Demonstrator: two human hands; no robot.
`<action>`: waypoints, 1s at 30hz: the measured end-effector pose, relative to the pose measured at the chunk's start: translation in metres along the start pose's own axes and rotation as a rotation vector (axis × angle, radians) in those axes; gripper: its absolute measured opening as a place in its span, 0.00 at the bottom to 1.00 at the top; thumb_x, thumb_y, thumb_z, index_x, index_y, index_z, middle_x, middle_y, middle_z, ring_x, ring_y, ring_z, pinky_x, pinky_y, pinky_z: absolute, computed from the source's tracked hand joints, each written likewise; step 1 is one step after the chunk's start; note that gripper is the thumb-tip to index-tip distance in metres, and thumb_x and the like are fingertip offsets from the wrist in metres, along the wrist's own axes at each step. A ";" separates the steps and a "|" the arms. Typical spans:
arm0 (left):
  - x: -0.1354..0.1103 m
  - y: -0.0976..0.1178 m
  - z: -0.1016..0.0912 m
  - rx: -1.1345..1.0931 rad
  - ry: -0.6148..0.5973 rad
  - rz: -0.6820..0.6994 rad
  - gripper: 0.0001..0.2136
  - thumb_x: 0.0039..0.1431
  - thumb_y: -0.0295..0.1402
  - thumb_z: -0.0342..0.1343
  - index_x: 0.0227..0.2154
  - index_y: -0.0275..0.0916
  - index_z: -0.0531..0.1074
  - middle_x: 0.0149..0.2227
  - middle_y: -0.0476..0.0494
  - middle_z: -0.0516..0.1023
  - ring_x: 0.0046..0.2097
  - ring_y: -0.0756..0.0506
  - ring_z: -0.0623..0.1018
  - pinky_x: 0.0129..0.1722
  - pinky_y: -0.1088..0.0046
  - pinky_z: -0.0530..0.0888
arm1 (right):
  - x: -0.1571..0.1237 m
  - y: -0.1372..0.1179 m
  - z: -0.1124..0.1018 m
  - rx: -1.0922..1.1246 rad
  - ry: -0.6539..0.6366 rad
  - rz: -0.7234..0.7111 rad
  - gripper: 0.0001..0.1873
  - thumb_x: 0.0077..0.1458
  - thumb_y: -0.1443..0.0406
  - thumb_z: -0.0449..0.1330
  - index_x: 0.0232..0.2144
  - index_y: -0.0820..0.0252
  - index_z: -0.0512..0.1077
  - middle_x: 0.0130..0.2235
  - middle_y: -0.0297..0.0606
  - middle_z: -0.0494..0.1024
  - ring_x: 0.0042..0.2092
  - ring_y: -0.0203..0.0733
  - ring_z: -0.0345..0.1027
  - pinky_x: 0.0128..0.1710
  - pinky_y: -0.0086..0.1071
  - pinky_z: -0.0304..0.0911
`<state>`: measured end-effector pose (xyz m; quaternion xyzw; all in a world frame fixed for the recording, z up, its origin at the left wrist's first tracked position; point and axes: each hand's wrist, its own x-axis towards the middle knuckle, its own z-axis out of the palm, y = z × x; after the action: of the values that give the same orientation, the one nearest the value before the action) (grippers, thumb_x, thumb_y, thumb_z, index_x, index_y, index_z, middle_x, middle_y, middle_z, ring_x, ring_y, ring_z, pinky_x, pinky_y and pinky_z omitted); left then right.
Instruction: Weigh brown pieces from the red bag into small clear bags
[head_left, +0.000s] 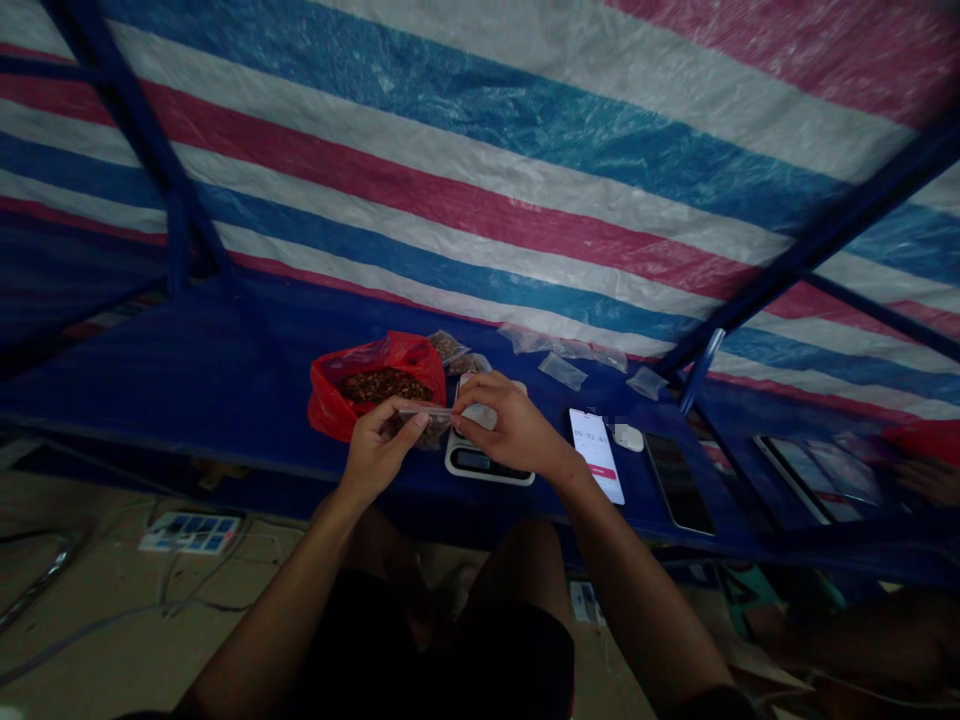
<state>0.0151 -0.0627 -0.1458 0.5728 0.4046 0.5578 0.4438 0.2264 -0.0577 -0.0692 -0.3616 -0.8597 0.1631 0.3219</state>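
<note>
Between my two hands is a small clear zip bag (433,432) with brown bits inside, its top edge level. My left hand (382,445) pinches its left side between thumb and fingers. At the right end of the top edge, my right hand (501,422) is closed on the same bag. Just below and behind my right hand sits a white digital scale (491,474), partly covered by it. To the left stands an open red plastic bag (328,400) holding many loose brown pieces (382,386). Two filled zip bags (448,347) lie behind.
Flat clear bags (562,371) lie at the back right of the blue table (247,380). A lit phone (596,455), a white earbud case (628,437) and a dark phone (679,482) rest to the right. Blue posts (810,235) frame the striped sheet. Another person's hand (930,480) shows far right.
</note>
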 end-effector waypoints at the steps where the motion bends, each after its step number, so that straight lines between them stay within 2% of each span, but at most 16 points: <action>1: 0.000 0.000 0.000 -0.007 -0.008 0.002 0.16 0.61 0.49 0.64 0.36 0.39 0.79 0.40 0.40 0.86 0.43 0.40 0.84 0.47 0.62 0.80 | -0.001 0.000 0.003 0.019 0.026 -0.004 0.02 0.64 0.64 0.65 0.38 0.55 0.77 0.42 0.39 0.80 0.48 0.46 0.73 0.53 0.42 0.66; 7: 0.000 0.004 -0.002 -0.025 -0.022 0.012 0.17 0.60 0.50 0.64 0.36 0.40 0.78 0.43 0.39 0.86 0.47 0.38 0.84 0.50 0.59 0.79 | -0.003 -0.001 0.014 0.066 0.091 -0.012 0.05 0.67 0.63 0.62 0.36 0.54 0.77 0.41 0.38 0.80 0.46 0.46 0.74 0.52 0.43 0.67; 15: 0.001 0.000 -0.003 -0.079 0.000 0.030 0.13 0.62 0.45 0.64 0.34 0.40 0.77 0.41 0.41 0.87 0.45 0.40 0.84 0.50 0.62 0.79 | -0.003 -0.005 0.018 0.075 0.160 -0.003 0.03 0.65 0.65 0.64 0.36 0.56 0.76 0.39 0.37 0.80 0.45 0.44 0.73 0.51 0.43 0.66; 21: 0.002 -0.005 -0.004 -0.124 -0.007 0.077 0.11 0.61 0.43 0.66 0.33 0.39 0.80 0.41 0.41 0.87 0.45 0.40 0.85 0.48 0.64 0.79 | -0.003 -0.006 0.024 0.056 0.166 -0.038 0.04 0.66 0.66 0.62 0.35 0.56 0.75 0.39 0.37 0.80 0.42 0.43 0.73 0.53 0.44 0.66; 24: 0.002 -0.007 -0.004 -0.134 -0.011 0.089 0.10 0.61 0.42 0.66 0.34 0.40 0.80 0.41 0.41 0.87 0.44 0.41 0.85 0.48 0.65 0.79 | -0.003 -0.008 0.024 0.056 0.159 -0.024 0.05 0.65 0.67 0.62 0.34 0.55 0.74 0.37 0.36 0.79 0.42 0.43 0.72 0.50 0.43 0.66; 30: 0.001 -0.006 -0.002 -0.087 -0.011 0.085 0.10 0.62 0.42 0.66 0.34 0.39 0.81 0.41 0.41 0.87 0.44 0.41 0.85 0.47 0.66 0.80 | -0.004 -0.009 0.028 0.081 0.167 -0.008 0.03 0.63 0.67 0.64 0.35 0.55 0.75 0.38 0.36 0.80 0.43 0.43 0.73 0.50 0.42 0.66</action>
<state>0.0136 -0.0598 -0.1518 0.5727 0.3529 0.5899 0.4466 0.2050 -0.0681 -0.0875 -0.3571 -0.8240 0.1656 0.4076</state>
